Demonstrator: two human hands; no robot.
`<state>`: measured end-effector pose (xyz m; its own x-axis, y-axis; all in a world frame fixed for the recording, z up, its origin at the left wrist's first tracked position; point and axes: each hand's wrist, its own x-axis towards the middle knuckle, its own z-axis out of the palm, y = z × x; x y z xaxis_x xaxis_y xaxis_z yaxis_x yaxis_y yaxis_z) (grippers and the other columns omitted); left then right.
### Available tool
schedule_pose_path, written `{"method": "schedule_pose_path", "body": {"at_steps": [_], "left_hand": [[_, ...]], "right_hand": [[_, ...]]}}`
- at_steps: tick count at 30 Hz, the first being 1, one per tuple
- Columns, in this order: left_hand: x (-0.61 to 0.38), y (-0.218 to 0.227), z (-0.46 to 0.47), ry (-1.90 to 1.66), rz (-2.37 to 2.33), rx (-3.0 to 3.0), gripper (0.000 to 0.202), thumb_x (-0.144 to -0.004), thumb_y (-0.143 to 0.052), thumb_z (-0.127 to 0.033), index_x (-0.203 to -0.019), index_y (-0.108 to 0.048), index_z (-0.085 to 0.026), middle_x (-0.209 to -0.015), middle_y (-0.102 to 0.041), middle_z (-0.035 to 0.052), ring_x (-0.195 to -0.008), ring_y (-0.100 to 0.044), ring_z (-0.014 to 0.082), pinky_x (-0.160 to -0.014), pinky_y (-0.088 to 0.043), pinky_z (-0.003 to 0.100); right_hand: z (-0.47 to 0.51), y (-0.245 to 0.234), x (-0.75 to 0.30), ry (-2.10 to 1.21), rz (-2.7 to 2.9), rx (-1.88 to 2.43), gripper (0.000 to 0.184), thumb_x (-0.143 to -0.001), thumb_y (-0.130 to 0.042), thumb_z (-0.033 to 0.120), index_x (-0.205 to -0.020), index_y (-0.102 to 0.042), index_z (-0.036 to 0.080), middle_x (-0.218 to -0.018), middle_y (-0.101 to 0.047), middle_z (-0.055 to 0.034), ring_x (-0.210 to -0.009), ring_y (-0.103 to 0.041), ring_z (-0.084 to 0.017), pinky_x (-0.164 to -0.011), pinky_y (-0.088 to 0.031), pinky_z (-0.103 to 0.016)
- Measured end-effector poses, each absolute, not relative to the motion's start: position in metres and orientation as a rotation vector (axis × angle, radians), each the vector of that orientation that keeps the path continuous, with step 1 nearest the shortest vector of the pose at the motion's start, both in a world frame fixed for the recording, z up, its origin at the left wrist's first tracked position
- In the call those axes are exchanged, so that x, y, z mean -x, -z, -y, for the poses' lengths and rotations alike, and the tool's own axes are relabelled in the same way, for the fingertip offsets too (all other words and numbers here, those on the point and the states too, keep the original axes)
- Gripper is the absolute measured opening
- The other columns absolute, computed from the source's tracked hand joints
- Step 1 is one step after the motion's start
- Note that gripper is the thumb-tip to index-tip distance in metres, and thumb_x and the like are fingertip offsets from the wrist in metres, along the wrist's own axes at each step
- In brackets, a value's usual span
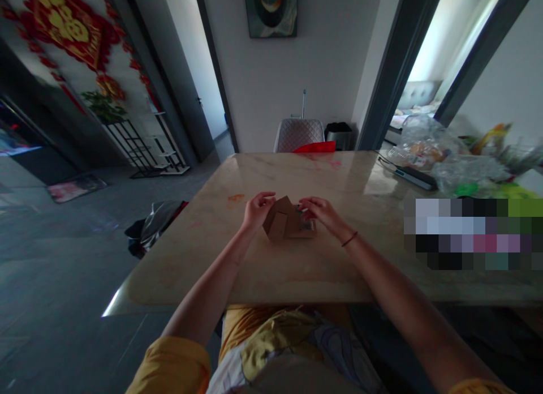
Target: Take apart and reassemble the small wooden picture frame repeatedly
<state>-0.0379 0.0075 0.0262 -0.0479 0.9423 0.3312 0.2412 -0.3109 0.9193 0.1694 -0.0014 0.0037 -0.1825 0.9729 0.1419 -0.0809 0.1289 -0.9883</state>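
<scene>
A small brown cardboard box point(278, 226) with raised flaps lies on the table in front of me. My left hand point(255, 209) is at its left side, fingers curled round the edge of the raised cardboard. Over the box's right part is my right hand point(319, 210), fingers bent and drawn together in a pinch. Something small and dark shows by those fingertips, too small to name. Beneath them, a shiny clear patch point(307, 225) shows on the box's right part; whether it is a window or wrapping I cannot tell.
The marble-look table point(195, 275) has rounded corners. On the right are a dark power strip point(413, 178) and clear plastic bags point(424, 145). A padded chair point(299, 132) and a red object point(316, 147) stand beyond the far edge. A dark bag point(156, 227) is at the left.
</scene>
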Motion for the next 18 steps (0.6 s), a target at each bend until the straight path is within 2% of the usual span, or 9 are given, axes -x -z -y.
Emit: {"method": "schedule_pose_path", "body": {"at_steps": [5,8,12,15,18], "left_hand": [[0.033,-0.029,-0.001,-1.354,-1.271,-1.616,0.031,-0.071,-0.065,-0.037,-0.093,-0.069,-0.016,-0.058,-0.058,-0.0018,-0.050,-0.048,0.0083,-0.047,-0.030,0.019],[0.032,-0.030,0.000,-1.355,-1.281,-1.600,0.032,-0.070,-0.066,-0.038,-0.092,-0.068,-0.015,-0.060,-0.060,-0.0004,-0.054,-0.051,0.0094,-0.048,-0.033,0.019],[0.033,-0.032,-0.001,-1.358,-1.276,-1.519,0.034,-0.071,-0.067,-0.037,-0.096,-0.067,-0.015,-0.068,-0.064,0.0014,-0.058,-0.055,0.0096,-0.050,-0.037,0.018],[0.034,-0.031,-0.003,-1.290,-1.242,-1.409,0.036,-0.071,-0.069,-0.032,-0.102,-0.064,-0.014,-0.073,-0.065,0.0018,-0.060,-0.057,0.0099,-0.052,-0.044,0.019],[0.034,-0.028,-0.005,-1.248,-1.206,-1.353,0.036,-0.070,-0.069,-0.022,-0.104,-0.062,-0.013,-0.075,-0.065,0.0020,-0.060,-0.058,0.0090,-0.055,-0.048,0.020]], "right_hand": [[0.009,-0.001,-0.158,-1.261,1.486,0.889,0.035,-0.064,-0.075,0.029,-0.097,-0.065,0.022,-0.093,-0.071,-0.0039,-0.079,-0.065,-0.014,-0.069,-0.052,-0.027],[0.010,0.000,-0.156,-1.294,1.523,0.880,0.033,-0.063,-0.075,0.027,-0.094,-0.066,0.022,-0.091,-0.071,-0.0029,-0.078,-0.066,-0.015,-0.071,-0.052,-0.029],[0.003,-0.001,-0.163,-1.284,1.443,0.952,0.026,-0.060,-0.076,0.027,-0.081,-0.064,0.019,-0.081,-0.071,-0.0031,-0.074,-0.065,-0.016,-0.070,-0.051,-0.029],[-0.005,0.000,-0.171,-1.221,1.370,1.011,0.022,-0.061,-0.074,0.026,-0.076,-0.061,0.019,-0.078,-0.069,-0.0038,-0.075,-0.065,-0.017,-0.071,-0.051,-0.030],[-0.009,0.004,-0.176,-1.158,1.364,1.066,0.022,-0.062,-0.071,0.020,-0.081,-0.061,0.019,-0.079,-0.067,-0.0038,-0.075,-0.064,-0.017,-0.071,-0.051,-0.032]]}}
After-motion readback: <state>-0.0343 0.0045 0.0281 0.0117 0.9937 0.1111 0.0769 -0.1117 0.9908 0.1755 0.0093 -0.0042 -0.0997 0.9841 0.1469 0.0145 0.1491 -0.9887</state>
